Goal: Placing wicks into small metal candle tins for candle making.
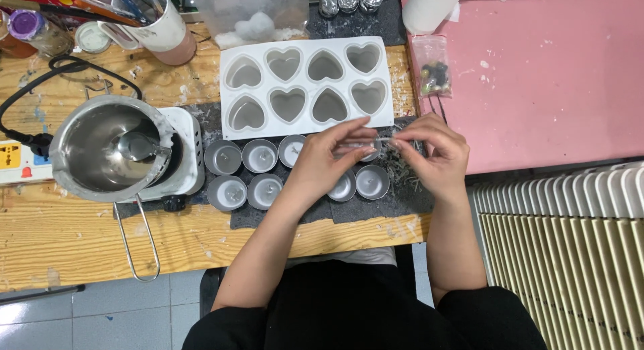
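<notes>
A metal pot (pixel 111 148) sits left of a white heart mould (pixel 305 85).

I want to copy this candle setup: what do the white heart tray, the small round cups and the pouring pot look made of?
White heart-cavity mould: probably silicone, matte, with soft rounded edges. Small round cups: thin silvery metal, likely aluminium, with a dull sheen. Handled pouring pot: shiny steel-like metal, reflective inside, whitish residue on the rim. Both hands, left hand and right hand, pinch something thin that is too small to identify.
</notes>
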